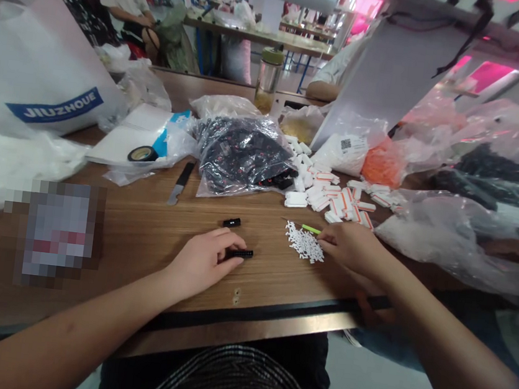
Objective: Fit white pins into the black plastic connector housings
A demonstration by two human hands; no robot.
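My left hand [208, 257] rests on the wooden table, its thumb and fingers closed around a small black connector housing [244, 254] with a row of holes. Just beyond it lies a second small black connector piece [232, 222]. Over to the right, my right hand [345, 247] pinches a thin pick with a bright green handle [310, 229]. The pick's fine tip points left above a heap of tiny white pegs [303, 243], and my right fingers are at the heap's right edge.
Behind the pegs are white and orange plastic parts [334, 197]. A clear bag of black parts [245, 155] sits mid-table, with a utility knife [181, 182] and black tape roll [143, 154] to its left. A bottle [267, 80] stands behind; plastic bags [470, 237] crowd the right.
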